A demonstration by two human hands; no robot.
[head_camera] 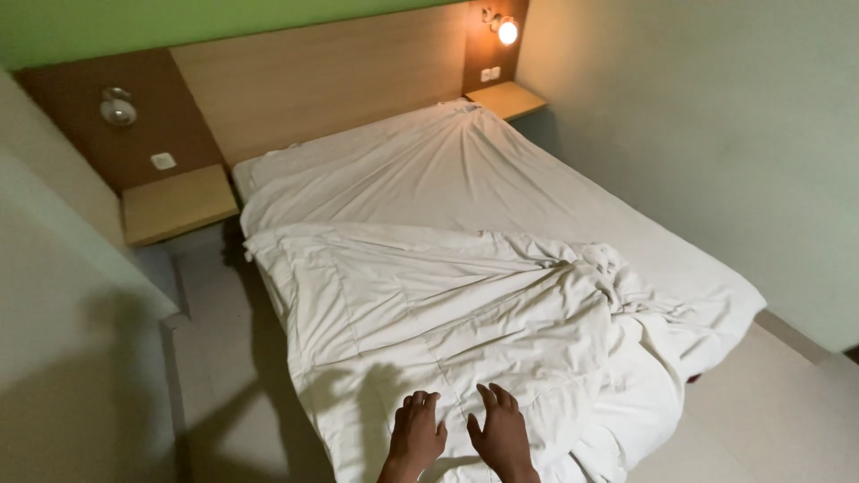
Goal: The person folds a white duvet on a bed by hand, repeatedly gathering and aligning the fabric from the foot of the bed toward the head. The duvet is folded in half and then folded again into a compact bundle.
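Note:
A white duvet (447, 304) lies rumpled over the lower part of a bed, bunched into folds toward the right. A white sheet (447, 170) covers the mattress above it, up to the wooden headboard (322, 80). My left hand (416, 434) and my right hand (501, 431) rest flat side by side on the duvet near the foot of the bed, palms down, fingers slightly spread. Neither hand grips the fabric.
Wooden side shelves stand at the left (174, 206) and the right (506, 98) of the headboard. A lit wall lamp (506, 31) glows at the top right, an unlit lamp (116, 107) at the left. Pale walls close in on both sides; tiled floor (215, 358) runs left of the bed.

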